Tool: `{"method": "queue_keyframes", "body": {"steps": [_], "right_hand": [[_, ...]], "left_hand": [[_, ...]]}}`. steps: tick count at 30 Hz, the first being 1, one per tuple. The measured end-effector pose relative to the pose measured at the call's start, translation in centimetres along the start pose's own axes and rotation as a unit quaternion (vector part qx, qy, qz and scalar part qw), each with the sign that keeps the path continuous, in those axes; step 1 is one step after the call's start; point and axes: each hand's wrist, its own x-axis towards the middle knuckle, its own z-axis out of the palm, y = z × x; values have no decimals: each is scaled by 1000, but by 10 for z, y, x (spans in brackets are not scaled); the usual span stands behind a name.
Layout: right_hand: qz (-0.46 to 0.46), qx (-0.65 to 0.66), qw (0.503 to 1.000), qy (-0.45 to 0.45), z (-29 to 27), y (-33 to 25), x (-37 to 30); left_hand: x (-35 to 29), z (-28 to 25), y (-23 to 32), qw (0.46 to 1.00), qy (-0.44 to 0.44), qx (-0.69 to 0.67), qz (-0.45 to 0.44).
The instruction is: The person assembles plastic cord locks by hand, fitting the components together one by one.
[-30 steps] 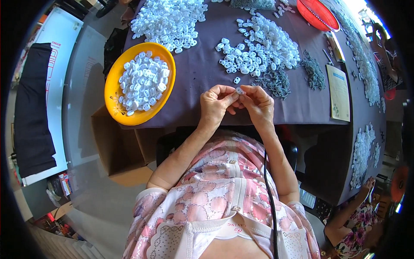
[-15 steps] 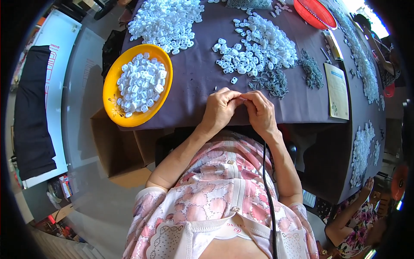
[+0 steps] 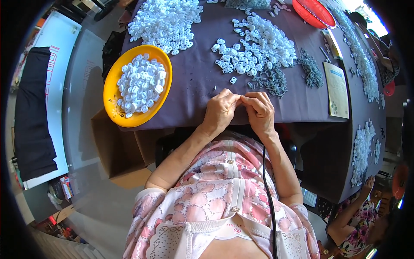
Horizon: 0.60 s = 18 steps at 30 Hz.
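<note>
Just above the table's near edge, my left hand [image 3: 220,109] and my right hand [image 3: 260,111] meet at the fingertips. Both are pinched closed, and whatever lies between the fingers is hidden or too small to make out. Beyond them spreads a pile of small white plastic pieces with holes [image 3: 263,45]. Small grey screw-like pieces [image 3: 274,82] lie heaped at its near side, close to my right hand. One loose white piece [image 3: 233,80] rests just past my fingers. A tiny dark bit [image 3: 215,88] is beside my left hand.
A yellow bowl [image 3: 111,82] full of white pieces overhangs the table's left corner. Another white pile [image 3: 161,23] lies behind it. To the right are a second grey heap [image 3: 311,69], a beige booklet [image 3: 336,90] and a red basket [image 3: 312,15]. A co-worker's arm [image 3: 353,207] shows at far right.
My hands stay together in nearly the same spot. The fingers have shifted slightly, with the right fingers curled a little more.
</note>
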Motion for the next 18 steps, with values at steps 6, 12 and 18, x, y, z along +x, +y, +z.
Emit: {"method": "queue_keyframes", "body": {"steps": [6, 12, 18], "right_hand": [[2, -1, 1000, -3, 1, 1, -3], [1, -3, 1000, -6, 2, 3, -2], [15, -4, 999, -31, -1, 2, 0]], "left_hand": [[-2, 3, -2, 999, 8, 39, 17], [-1, 3, -1, 999, 2, 49, 22], [1, 1, 0, 996, -16, 81, 39]]}}
